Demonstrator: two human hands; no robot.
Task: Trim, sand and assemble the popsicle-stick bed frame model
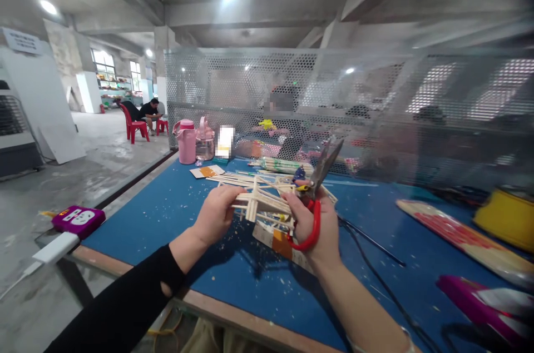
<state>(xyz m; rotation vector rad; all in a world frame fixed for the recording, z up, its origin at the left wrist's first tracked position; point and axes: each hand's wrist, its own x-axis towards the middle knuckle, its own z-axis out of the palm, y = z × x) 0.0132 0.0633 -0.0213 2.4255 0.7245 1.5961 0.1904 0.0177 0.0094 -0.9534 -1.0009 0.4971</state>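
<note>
My left hand (217, 209) pinches the left end of a small frame built of pale wooden sticks (252, 205), held up over the blue table. On the right, my right hand (319, 225) is closed round red-handled scissors (316, 228), whose blades point up and away. Its thumb also rests at the right side of the stick frame. Below the frame lies a white and orange card (277, 243). Behind it, loose sticks (237, 178) are spread on the table. My right fingertips are partly hidden by the scissors and the frame.
A pink thermos (186, 142) and a clear pink-lidded jug (204, 144) stand at the back left. A perforated metal screen (242, 86) closes off the far edge. Purple power strips (79, 219) sit at the left. Cables, a red-patterned packet (454, 230) and a yellow container (507, 217) are rightward.
</note>
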